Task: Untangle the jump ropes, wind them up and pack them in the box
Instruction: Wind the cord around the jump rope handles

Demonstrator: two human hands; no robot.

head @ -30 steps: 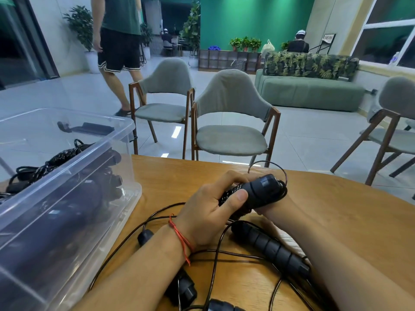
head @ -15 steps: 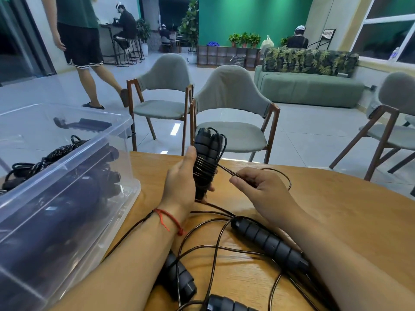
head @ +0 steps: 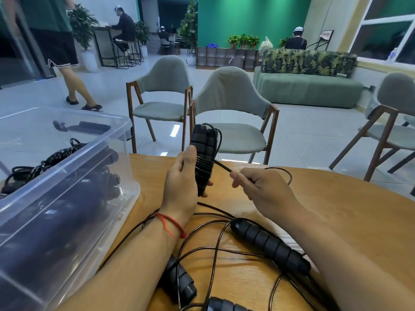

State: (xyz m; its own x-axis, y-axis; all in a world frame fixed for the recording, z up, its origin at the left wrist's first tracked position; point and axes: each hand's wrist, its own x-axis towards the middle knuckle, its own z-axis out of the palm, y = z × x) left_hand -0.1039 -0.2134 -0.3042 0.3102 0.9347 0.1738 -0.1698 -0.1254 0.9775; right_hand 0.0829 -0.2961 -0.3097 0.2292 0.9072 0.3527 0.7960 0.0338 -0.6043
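Right of the clear plastic box [head: 67, 167], the left hand [head: 183, 178] grips paired jump-rope handles [head: 204, 151] upright, tops pointing up; the right hand [head: 258, 187] pinches the cord [head: 222, 166].

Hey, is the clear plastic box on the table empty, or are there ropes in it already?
Not empty. Black wound jump ropes lie inside the clear plastic box, visible through its walls.

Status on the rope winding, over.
Left hand grips two handles upright, cord partly wound. Right hand pinches the cord taut. Other ropes tangled on table; box at left.
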